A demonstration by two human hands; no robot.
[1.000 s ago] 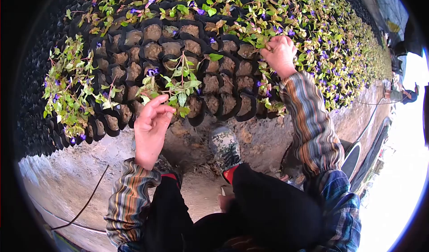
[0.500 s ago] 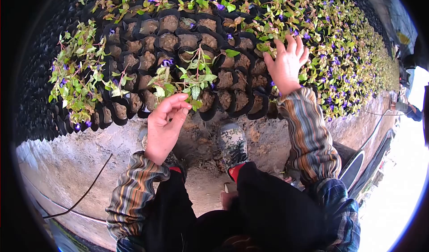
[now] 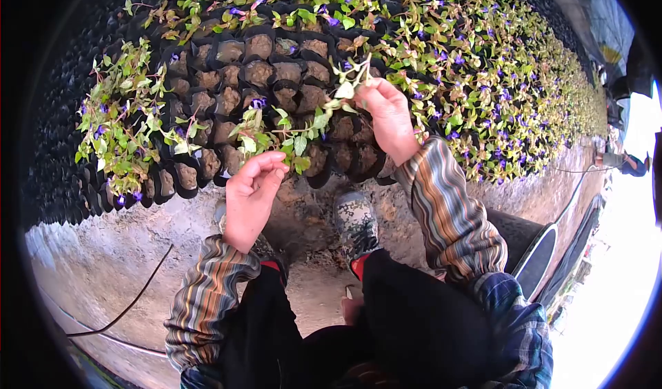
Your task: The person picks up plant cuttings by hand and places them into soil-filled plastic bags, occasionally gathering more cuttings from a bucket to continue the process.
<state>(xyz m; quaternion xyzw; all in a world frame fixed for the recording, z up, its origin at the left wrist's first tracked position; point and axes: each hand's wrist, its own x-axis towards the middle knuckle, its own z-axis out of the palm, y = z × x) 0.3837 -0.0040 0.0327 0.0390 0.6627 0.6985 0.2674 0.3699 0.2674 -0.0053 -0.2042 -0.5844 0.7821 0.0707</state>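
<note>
My right hand (image 3: pixel 389 116) is closed on a leafy green sprig (image 3: pixel 350 85) above the rows of soil-filled black pots (image 3: pixel 289 72). Lower left of it, my left hand (image 3: pixel 252 199) has thumb and fingertips curled together at the front edge of the pots; whatever lies between them is too small to make out. Cut-looking green sprigs (image 3: pixel 286 141) lie over the pots just beyond my left fingers. A clump of leafy plants with purple flowers (image 3: pixel 121 120) stands to the left.
Dense purple-flowered plants (image 3: pixel 496 106) fill the right side. A thin black hose (image 3: pixel 131 303) lies on the concrete ground (image 3: pixel 138 251) at the lower left. A black round-rimmed container (image 3: pixel 538 258) is beside my right sleeve. A person (image 3: pixel 624 163) is at the far right.
My right hand has moved left from the flowering plants and closed on the sprig, which is now raised toward the upper right. My left hand has barely moved.
</note>
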